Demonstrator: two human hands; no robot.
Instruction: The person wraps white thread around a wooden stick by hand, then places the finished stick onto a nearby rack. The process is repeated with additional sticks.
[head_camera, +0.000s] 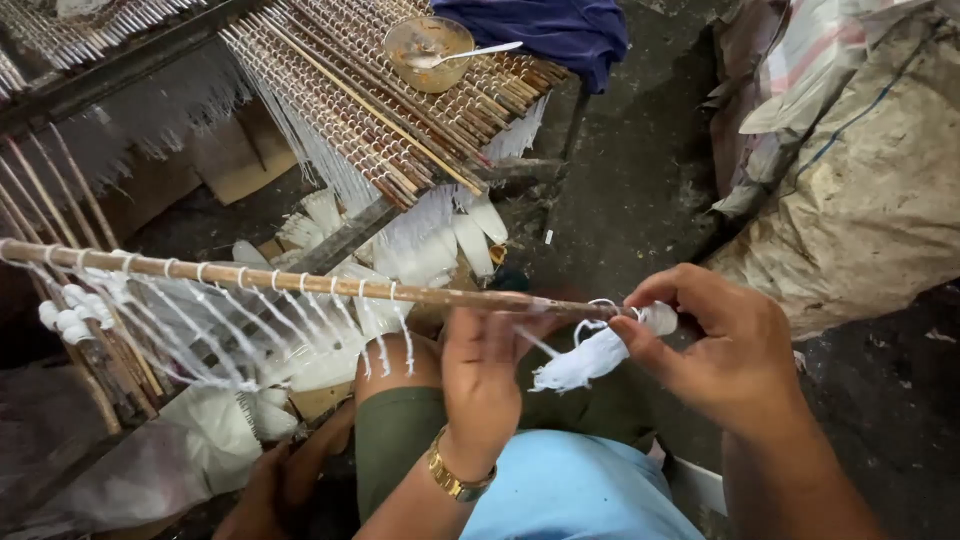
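My right hand (715, 350) pinches the white cotton tuft (590, 360) at the thin wooden stick (300, 280) steadied by my clenched left hand (485, 375); slack could unravel the loop.

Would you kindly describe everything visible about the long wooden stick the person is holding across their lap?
The long thin brown wooden stick lies almost level across the view, its left end higher. White string loops hang from it in a row, knotted at even gaps. The left hand grips it from beneath near its right end, where the right hand pinches a white frayed string tuft against the tip. Its surface looks worn and stained.
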